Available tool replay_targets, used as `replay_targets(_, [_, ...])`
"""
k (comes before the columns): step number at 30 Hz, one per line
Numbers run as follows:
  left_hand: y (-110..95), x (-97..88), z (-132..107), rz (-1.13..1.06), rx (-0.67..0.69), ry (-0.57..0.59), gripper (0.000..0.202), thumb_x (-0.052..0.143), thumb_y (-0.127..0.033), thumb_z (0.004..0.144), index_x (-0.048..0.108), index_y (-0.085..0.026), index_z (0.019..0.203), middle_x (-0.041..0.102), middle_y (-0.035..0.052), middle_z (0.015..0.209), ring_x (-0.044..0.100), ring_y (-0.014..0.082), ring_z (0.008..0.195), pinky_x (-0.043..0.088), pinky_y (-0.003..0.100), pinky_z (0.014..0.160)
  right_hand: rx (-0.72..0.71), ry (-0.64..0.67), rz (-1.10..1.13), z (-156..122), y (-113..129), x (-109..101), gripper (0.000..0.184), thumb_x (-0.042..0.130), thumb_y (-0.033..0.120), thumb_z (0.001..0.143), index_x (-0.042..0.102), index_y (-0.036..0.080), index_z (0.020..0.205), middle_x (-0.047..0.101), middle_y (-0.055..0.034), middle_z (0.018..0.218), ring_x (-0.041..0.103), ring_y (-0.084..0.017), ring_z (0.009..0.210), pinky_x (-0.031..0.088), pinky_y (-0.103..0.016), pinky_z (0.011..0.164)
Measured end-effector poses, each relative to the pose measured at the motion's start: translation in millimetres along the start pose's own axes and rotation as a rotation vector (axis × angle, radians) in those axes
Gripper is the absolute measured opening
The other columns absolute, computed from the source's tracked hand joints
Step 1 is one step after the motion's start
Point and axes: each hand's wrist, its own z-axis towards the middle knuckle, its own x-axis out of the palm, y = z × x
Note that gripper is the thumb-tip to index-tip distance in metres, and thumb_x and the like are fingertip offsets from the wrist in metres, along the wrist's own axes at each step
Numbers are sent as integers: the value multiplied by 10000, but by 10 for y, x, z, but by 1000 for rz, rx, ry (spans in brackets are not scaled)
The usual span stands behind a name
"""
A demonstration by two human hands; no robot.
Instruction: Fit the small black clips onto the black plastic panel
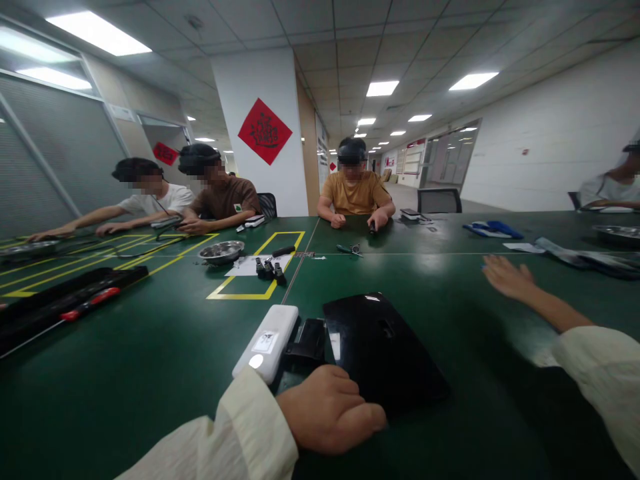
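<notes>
My left hand (327,408) rests on the green table (150,373) near the front edge, its fingers curled into a loose fist with nothing seen in them. It touches the near edge of a flat glossy black panel (380,350). Just beyond it lie a white power bank (267,341) and a small black box (309,340). My right hand (507,277) reaches out to the right over bare table, fingers stretched flat and apart, holding nothing.
A yellow-taped rectangle holds a metal bowl (221,252), paper and small black parts (269,269). A black tool case with a red-handled screwdriver (90,303) lies at left. Three people sit across the table; another person's arm shows at far right. Blue gloves (493,230) lie beyond.
</notes>
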Motion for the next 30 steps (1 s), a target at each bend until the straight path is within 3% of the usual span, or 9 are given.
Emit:
replay_targets(2, [-10, -14, -7, -11, 4, -6, 65, 404, -184, 898, 462, -154, 896, 517, -64, 486, 465, 103, 435, 297, 253, 427, -102, 66, 35, -54, 297, 52, 460, 214, 310, 938, 425, 150, 1314, 393, -173, 1374, 312, -270, 1295, 236, -509, 1035])
replay_targets(4, [-24, -26, -13, -2, 1, -4, 70, 403, -194, 905, 461, -157, 913, 524, -65, 492, 470, 104, 439, 300, 255, 432, -235, 121, 78, -205, 623, 116, 496, 194, 342, 928, 339, 188, 1376, 320, -103, 1433, 216, -217, 1343, 163, -457, 1083])
replay_targets(8, [-47, -36, -20, 31, -4, -34, 97, 398, -211, 916, 474, -157, 944, 519, -71, 487, 466, 102, 430, 293, 253, 429, -432, 302, 246, -609, 1126, 250, 549, 160, 421, 915, 299, 195, 1396, 278, -84, 1450, 186, -204, 1348, 167, -458, 1088])
replay_targets(11, [-44, -32, -27, 43, -11, -64, 103, 415, -221, 914, 486, -159, 957, 525, -74, 483, 471, 97, 425, 297, 245, 424, -406, 437, 381, -769, 1243, 258, 574, 184, 475, 906, 331, 192, 1383, 250, -111, 1459, 176, -233, 1347, 177, -466, 1086])
replay_targets(17, [-36, -30, -32, 105, 21, -62, 103, 452, -187, 891, 497, -149, 976, 502, -84, 465, 450, 82, 400, 279, 228, 400, -255, 191, 550, -708, 1462, -221, 523, 191, 420, 918, 355, 196, 1361, 214, -130, 1470, 151, -244, 1359, 194, -469, 1081])
replay_targets(21, [-73, -5, -22, 63, 60, -74, 98, 423, -201, 892, 512, -160, 895, 500, -76, 447, 451, 94, 397, 286, 237, 408, -608, 147, 461, -786, 2011, -623, 423, 335, 289, 893, 439, 202, 1293, 377, -129, 1371, 323, -222, 1287, 256, -444, 1059])
replay_targets(24, [-87, 8, -9, 9, 28, -101, 151, 376, -209, 902, 521, -165, 893, 522, -58, 462, 464, 110, 408, 304, 246, 420, -795, 117, 356, -881, 2467, -793, 491, 497, 277, 817, 439, 206, 1299, 185, -128, 1468, 149, -299, 1343, 211, -486, 1060])
replay_targets(27, [-79, 3, -4, -25, 3, -125, 203, 339, -211, 912, 535, -167, 880, 523, -50, 470, 477, 113, 425, 335, 248, 460, -960, 172, 310, -902, 2809, -813, 573, 589, 266, 755, 428, 221, 1304, 128, -114, 1488, 117, -332, 1337, 230, -502, 1042])
replay_targets(30, [-74, -6, -17, -28, 17, -128, 217, 341, -228, 918, 547, -172, 879, 519, -51, 471, 477, 113, 432, 345, 252, 493, -1074, 294, 285, -860, 3029, -692, 565, 560, 173, 761, 418, 243, 1304, 279, -120, 1428, 346, -292, 1232, 365, -456, 957])
